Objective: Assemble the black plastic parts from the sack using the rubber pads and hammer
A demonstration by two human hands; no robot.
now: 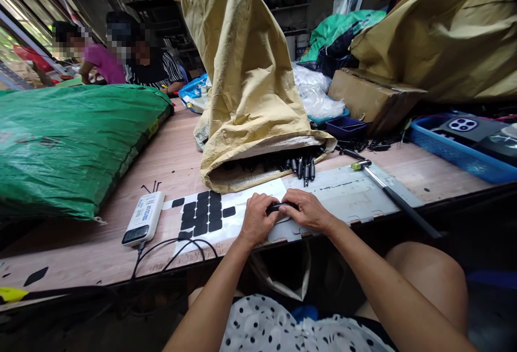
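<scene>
Between both hands is a short black rod-shaped piece (276, 208), held level over the front of the table. My left hand (258, 217) grips its left end with curled fingers. The fingers of my right hand (305, 209) close round the right end. Just beyond, a tan cloth sack (250, 82) lies with its mouth toward me, and several black cylindrical parts (304, 168) spill from it. Left of my hands, a white sheet (236, 228) carries rows of black rounded-square pads (202, 213). A grey board (343, 195) lies under and right of my hands.
A hammer (388, 190) lies at the right, its handle over the table edge. The white power bank (143, 218) has black cables (177, 244). A green sack (72, 147) fills the left. At right stand a blue basket (464, 152) and cardboard box (367, 98). Two people sit beyond.
</scene>
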